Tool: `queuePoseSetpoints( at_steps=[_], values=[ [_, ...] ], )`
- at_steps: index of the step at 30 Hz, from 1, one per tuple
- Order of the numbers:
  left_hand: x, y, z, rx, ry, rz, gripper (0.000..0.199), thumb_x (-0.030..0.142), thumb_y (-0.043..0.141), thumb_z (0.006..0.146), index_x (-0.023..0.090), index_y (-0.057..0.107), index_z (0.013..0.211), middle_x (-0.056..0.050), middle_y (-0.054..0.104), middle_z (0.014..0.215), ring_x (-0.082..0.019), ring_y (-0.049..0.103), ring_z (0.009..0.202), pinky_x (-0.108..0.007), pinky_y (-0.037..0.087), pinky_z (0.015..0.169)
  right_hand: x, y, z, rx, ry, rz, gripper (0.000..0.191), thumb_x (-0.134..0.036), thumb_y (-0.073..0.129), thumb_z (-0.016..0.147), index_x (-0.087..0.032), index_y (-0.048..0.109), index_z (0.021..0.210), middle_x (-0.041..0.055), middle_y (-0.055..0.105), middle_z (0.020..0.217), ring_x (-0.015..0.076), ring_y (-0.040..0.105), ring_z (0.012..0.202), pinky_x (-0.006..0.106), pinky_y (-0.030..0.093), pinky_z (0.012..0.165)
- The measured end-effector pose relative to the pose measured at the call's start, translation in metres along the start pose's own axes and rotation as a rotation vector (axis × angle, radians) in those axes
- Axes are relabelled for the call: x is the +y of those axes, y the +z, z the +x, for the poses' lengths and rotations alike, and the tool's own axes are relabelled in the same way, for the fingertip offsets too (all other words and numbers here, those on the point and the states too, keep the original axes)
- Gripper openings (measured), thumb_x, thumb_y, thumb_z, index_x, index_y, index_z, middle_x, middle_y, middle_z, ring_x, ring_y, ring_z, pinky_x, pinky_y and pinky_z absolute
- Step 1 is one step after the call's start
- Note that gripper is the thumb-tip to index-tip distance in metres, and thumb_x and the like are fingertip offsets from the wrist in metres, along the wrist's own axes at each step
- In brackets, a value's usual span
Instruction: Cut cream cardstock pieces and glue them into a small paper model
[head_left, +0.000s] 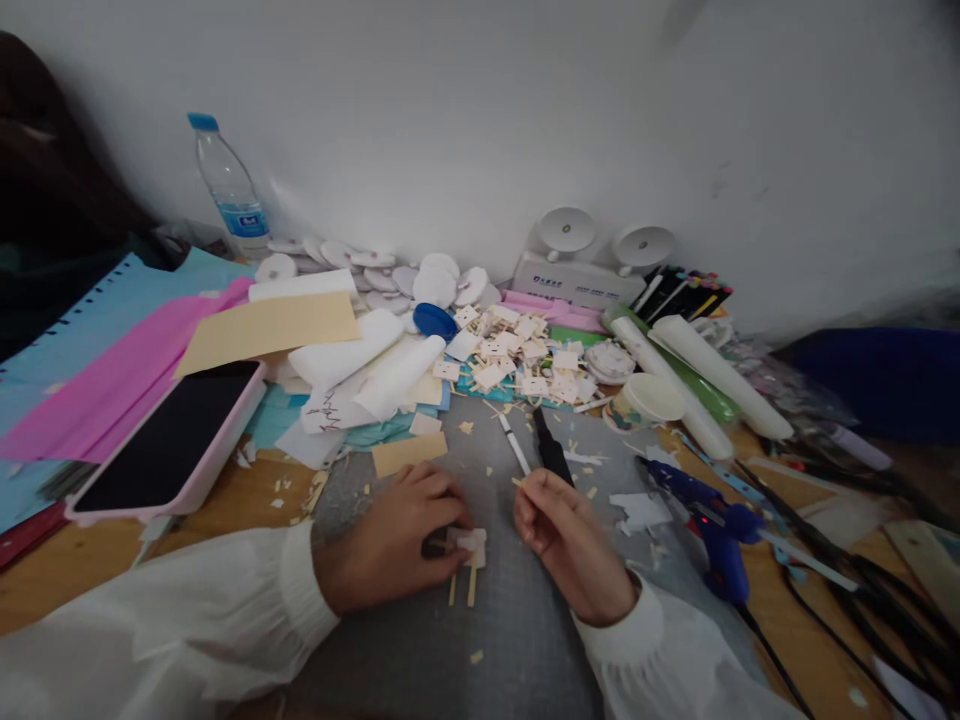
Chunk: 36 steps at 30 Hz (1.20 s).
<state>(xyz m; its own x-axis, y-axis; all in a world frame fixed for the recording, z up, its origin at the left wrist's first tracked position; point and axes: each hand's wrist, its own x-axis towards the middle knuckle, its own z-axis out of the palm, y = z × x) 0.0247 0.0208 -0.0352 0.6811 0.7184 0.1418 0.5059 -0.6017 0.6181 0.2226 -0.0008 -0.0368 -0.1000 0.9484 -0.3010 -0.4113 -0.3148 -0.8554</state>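
Note:
On the grey mat (pixel 480 640) lies a small white card piece (pixel 475 547) with two thin yellowish strips (pixel 472 585) sticking out toward the front edge. My left hand (pixel 409 535) is curled around its left side, fingertips and thumb on it. My right hand (pixel 566 535) is a little to the right, thumb and index finger pinched together; a tiny pale bit shows at the fingertips. A white pen (pixel 514 445) and a black tool (pixel 551 448) lie just beyond my right hand. Behind them is a pile of small white pieces with drawn faces (pixel 495 375).
A blue glue gun (pixel 720 530) with its cable lies at the right, near a paper cup (pixel 645 400) and paper rolls (pixel 720 375). A phone (pixel 172 440) and coloured paper (pixel 127 380) are at the left. A bottle (pixel 231 190) stands at the back left.

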Motion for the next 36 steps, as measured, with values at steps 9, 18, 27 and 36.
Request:
queuePoseSetpoints(
  at_steps=[9,18,27,36],
  values=[
    [0.0,-0.004,-0.002,0.127,-0.18,-0.258,0.011,0.018,0.064,0.076,0.019,0.062,0.087,0.0,0.063,0.082,-0.017,0.055,0.078,-0.028,0.041,0.07,0.005,-0.001,-0.004,-0.007,-0.049,-0.334,0.039,-0.05,0.069,0.072,-0.019,0.049,0.064,-0.0076,0.045,0.049,0.0054,0.037,0.044,0.019,0.027,0.043],
    [0.003,-0.006,-0.005,0.168,-0.183,-0.367,0.011,0.019,0.064,0.076,0.018,0.061,0.087,0.0,0.062,0.083,-0.015,0.056,0.077,-0.026,0.043,0.069,0.007,0.002,-0.007,-0.053,-0.032,-0.5,0.042,-0.057,0.064,0.072,-0.019,0.047,0.065,-0.0081,0.042,0.048,0.0063,0.034,0.043,0.021,0.025,0.044],
    [0.003,-0.004,-0.005,0.186,-0.162,-0.371,0.012,0.019,0.066,0.076,0.019,0.062,0.088,0.001,0.063,0.081,-0.014,0.058,0.077,-0.026,0.043,0.07,0.009,0.008,-0.007,0.003,-0.137,-0.586,0.037,-0.05,0.064,0.071,-0.02,0.047,0.06,-0.0069,0.04,0.052,0.0075,0.034,0.047,0.022,0.027,0.046],
    [0.004,-0.004,-0.005,0.168,-0.187,-0.458,0.013,0.02,0.066,0.077,0.017,0.062,0.089,0.0,0.063,0.082,-0.014,0.058,0.076,-0.024,0.045,0.068,0.012,0.009,-0.008,0.007,-0.176,-0.587,0.035,-0.048,0.065,0.072,-0.02,0.047,0.061,-0.0062,0.042,0.053,0.008,0.036,0.048,0.022,0.031,0.046]
  ],
)
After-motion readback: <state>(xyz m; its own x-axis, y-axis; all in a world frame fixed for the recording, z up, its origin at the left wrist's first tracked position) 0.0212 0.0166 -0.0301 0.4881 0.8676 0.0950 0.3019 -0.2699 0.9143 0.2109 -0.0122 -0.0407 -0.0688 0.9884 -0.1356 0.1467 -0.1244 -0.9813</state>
